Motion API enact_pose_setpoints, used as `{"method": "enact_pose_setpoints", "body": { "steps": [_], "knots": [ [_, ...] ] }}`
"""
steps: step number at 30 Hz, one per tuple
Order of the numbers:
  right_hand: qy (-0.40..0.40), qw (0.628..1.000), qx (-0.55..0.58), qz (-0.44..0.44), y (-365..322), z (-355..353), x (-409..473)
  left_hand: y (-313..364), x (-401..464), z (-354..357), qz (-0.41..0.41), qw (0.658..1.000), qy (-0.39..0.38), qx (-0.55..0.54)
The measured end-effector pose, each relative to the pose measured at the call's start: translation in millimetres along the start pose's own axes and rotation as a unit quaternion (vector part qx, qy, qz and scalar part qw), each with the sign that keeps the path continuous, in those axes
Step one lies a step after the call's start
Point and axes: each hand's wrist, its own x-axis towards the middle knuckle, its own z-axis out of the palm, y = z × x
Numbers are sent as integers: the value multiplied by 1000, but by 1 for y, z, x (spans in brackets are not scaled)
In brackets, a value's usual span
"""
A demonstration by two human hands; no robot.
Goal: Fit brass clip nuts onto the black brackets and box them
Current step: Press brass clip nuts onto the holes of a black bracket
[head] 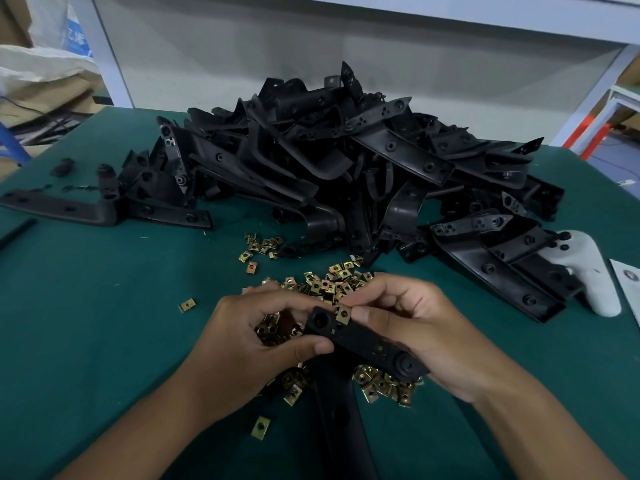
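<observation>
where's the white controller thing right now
In the head view the white controller lies on the green table at the far right, its left part tucked under the right edge of the black bracket pile.

Brass clip nut [344, 313] against black bracket [363, 342]

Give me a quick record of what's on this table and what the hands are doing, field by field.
surface: green table
left hand: grips the black bracket
right hand: pinches a brass nut at the bracket's edge
loose nuts: heaped under and beyond the hands, a few scattered
bracket pile: big heap at the back
other: white handle-shaped object at right
box: none visible
</observation>
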Motion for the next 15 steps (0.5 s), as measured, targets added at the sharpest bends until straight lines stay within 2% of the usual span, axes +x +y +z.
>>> {"method": "enact_pose_setpoints", "body": {
  "steps": [8, 15],
  "knots": [
    [16, 993, -96, -69, -2, -1, -2, 0, -1, -1, -15, 1000, -11, -8],
    [2, 994, -90, -54, 1, -5, -2, -4, -2, -1, -32, 999, -4, -25]
  ]
}}
